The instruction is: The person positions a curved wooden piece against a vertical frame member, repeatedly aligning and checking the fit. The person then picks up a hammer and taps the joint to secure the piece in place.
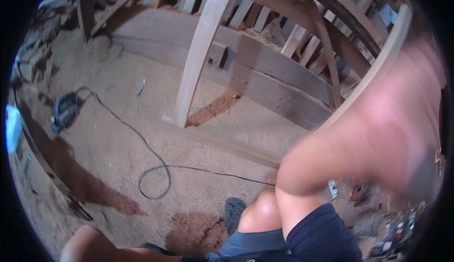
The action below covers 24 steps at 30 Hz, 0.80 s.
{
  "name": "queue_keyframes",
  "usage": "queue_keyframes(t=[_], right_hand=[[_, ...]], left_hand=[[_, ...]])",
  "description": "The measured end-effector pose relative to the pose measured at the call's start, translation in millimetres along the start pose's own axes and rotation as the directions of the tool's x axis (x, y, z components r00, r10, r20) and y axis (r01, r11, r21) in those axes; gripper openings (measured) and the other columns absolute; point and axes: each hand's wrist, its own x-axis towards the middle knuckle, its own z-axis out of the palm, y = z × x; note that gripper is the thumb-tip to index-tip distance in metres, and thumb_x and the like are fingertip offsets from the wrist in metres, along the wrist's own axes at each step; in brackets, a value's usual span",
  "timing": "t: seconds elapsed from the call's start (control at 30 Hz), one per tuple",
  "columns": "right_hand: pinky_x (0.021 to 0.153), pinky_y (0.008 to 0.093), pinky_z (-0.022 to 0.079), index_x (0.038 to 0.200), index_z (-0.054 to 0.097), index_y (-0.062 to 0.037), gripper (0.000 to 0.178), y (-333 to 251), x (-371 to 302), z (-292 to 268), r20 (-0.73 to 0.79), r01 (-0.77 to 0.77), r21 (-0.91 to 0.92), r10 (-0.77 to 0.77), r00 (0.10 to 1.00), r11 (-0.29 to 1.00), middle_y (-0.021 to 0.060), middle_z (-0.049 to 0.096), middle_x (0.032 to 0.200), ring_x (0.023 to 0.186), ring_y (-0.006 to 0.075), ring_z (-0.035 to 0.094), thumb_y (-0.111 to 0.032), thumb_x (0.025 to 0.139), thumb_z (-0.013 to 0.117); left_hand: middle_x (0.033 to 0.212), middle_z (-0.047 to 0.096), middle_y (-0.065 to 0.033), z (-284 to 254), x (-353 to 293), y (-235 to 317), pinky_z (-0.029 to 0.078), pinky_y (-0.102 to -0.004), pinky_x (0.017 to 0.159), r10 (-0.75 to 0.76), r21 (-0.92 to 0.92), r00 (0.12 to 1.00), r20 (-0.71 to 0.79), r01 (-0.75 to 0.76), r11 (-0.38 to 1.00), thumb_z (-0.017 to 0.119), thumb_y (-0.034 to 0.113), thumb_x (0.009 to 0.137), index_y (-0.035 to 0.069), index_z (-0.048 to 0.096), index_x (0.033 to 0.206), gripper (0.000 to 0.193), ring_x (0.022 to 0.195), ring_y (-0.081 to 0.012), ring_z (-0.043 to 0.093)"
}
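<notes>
Close to the camera, my right arm bends at the elbow, and my right hand (406, 106) is a large pinkish blur at the right side. Its fingers are smeared, so what it holds, if anything, does not show. Behind it runs a pale curved-looking wooden board (378, 68). That board, a lower rail (222, 144) and an upright board (201, 49) appear to form a wooden frame. At the lower left edge lies bare skin of my left arm or left hand (87, 245), blurred, with no fingers to make out.
A dark corded power tool (66, 110) rests on the dusty floor at left. Its black cable (153, 151) loops across to the right. Large planks (161, 37) and stacked timber stand at the back. Reddish sawdust (196, 231) lies near my foot; small items (392, 233) clutter the lower right.
</notes>
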Motion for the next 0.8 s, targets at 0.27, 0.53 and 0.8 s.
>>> queue_keyframes(t=[0.27, 0.53, 0.8], right_hand=[[0.078, 0.0326, 0.041, 0.105, 0.046, -0.0049, 0.036, 155, -203, -63, -0.23, -0.472, -0.559, 0.42, 0.878, 0.682, 0.0048, 0.047, 0.092, 0.083, 0.0139, 0.045, -0.041, 0.107, 0.05], [0.084, 0.0459, 0.053, 0.116, 0.067, -0.0006, 0.046, 118, -408, -213, -0.197, 0.047, -0.976, 0.768, -0.609, -0.213, 0.016, 0.072, 0.113, 0.097, 0.0296, 0.069, -0.039, 0.09, 0.068], [0.09, 0.0451, 0.054, 0.126, 0.068, -0.0058, 0.067, 109, -355, -156, -0.194, 0.162, -0.981, 0.676, -0.711, -0.111, 0.0092, 0.072, 0.118, 0.101, 0.0276, 0.069, -0.061, 0.088, 0.07]], left_hand=[[0.074, 0.048, -0.0038, -15, 42, 39, 0.031, -0.0369, 0.066, 0.096, -0.045, 0.995, 0.035, -0.094, 0.995, 0.068, 0.021, 0.095, 0.009, 0.057, 0.079, 0.023, 0.065, -0.0222, 0.045], [0.062, 0.047, 0.0001, 4, 68, 60, 0.031, -0.0337, 0.056, 0.219, -0.186, 0.957, 0.191, -0.184, 0.965, 0.071, 0.021, 0.093, 0.01, 0.057, 0.072, 0.028, 0.052, -0.0192, 0.044], [0.079, 0.061, -0.0094, 63, 94, 62, 0.043, -0.037, 0.061, 0.221, -0.27, 0.71, 0.669, -0.045, 0.962, 0.073, 0.033, 0.095, 0.004, 0.064, 0.095, 0.031, 0.062, -0.0235, 0.058]])
